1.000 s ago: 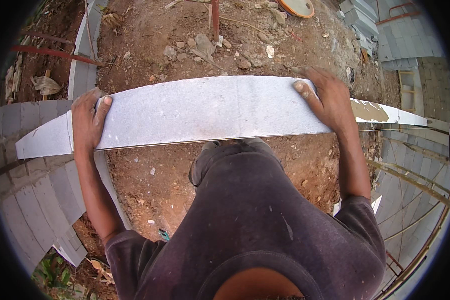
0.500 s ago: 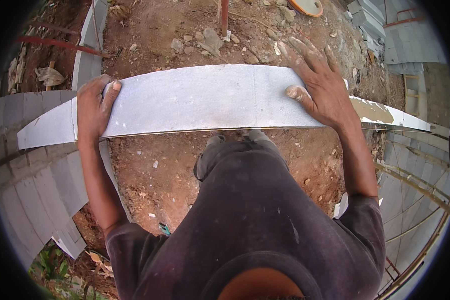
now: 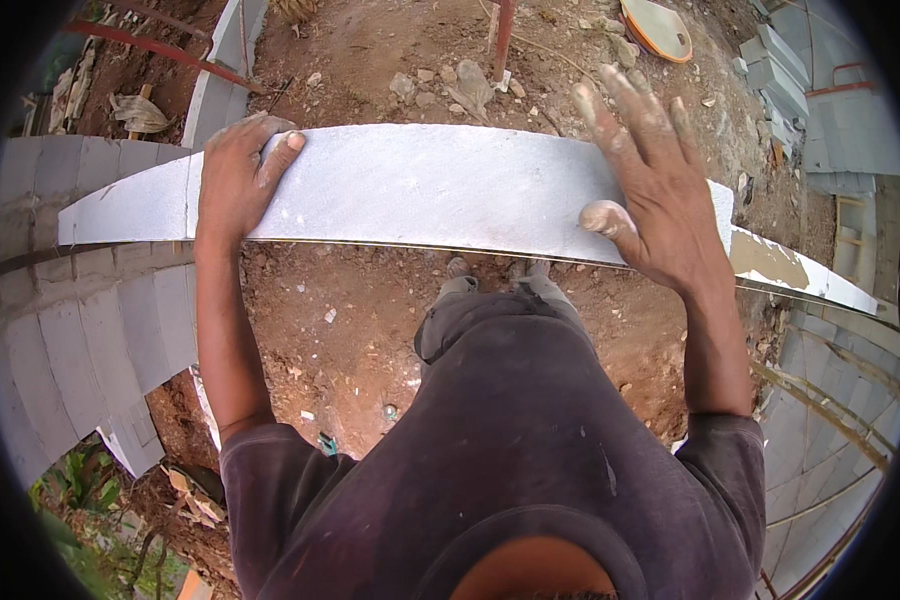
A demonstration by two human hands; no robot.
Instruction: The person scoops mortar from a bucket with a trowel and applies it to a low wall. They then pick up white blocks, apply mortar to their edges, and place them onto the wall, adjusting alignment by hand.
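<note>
A long pale grey-white building block [image 3: 430, 190] lies crosswise in front of me on top of a narrow wall. My left hand [image 3: 245, 180] is closed over its left part, thumb on the top face and fingers bent over the far edge. Near the right end, my right hand [image 3: 660, 190] is open with its dusty fingers spread and pointing away. Whether its palm touches the block cannot be made out. Other pale blocks continue the row on the left [image 3: 130, 207] and on the right [image 3: 805, 268], the right one partly smeared with tan.
A thin string [image 3: 450, 248] runs along the block's near edge. Beyond stand a reddish post [image 3: 504, 45], loose stones [image 3: 470, 85] and an orange-rimmed basin [image 3: 660, 30]. Grey block walls rise at left [image 3: 90, 330] and right [image 3: 840, 370]. Red-brown soil [image 3: 320, 330] lies below.
The view has shifted, so the scene sits farther right. My right hand has moved slightly left along the block, baring more of its right end. My left hand stays on the block.
</note>
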